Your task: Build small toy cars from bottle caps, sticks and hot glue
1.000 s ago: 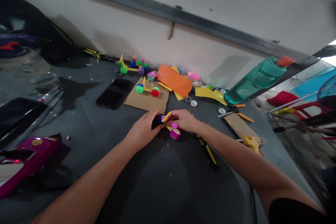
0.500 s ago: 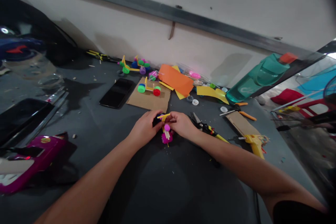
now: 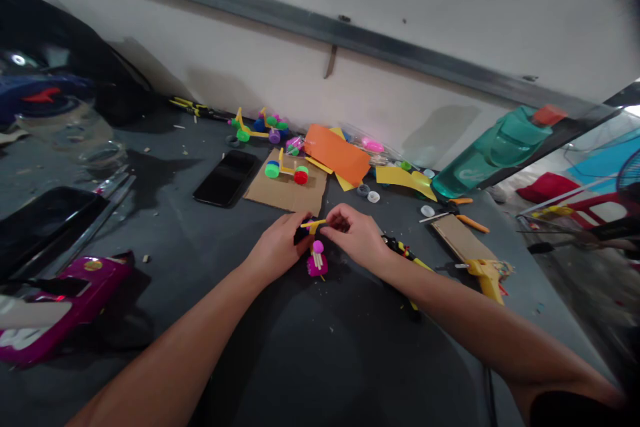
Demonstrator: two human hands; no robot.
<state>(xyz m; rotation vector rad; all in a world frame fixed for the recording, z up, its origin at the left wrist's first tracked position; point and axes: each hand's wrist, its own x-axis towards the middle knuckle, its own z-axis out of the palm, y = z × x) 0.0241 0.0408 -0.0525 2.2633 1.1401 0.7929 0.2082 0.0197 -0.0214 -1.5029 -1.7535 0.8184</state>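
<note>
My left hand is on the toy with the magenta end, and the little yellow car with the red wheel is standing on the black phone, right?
Not quite: the little yellow car with the red wheel stands on the brown cardboard, beside the black phone, not on it; the head view shows this. Your left hand is indeed on the toy with the magenta end.

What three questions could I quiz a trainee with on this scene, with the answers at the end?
1. True or false: the right hand is nearer than the left hand to the yellow plastic glue gun.
2. What colour is the cap on the translucent teal plastic bottle?
3. What stands on the flat brown cardboard piece: A, the glue gun; B, the bottle; C, the yellow-framed toy with green and red wheels?

Key: 1, true; 2, orange-red; 3, C.
</note>
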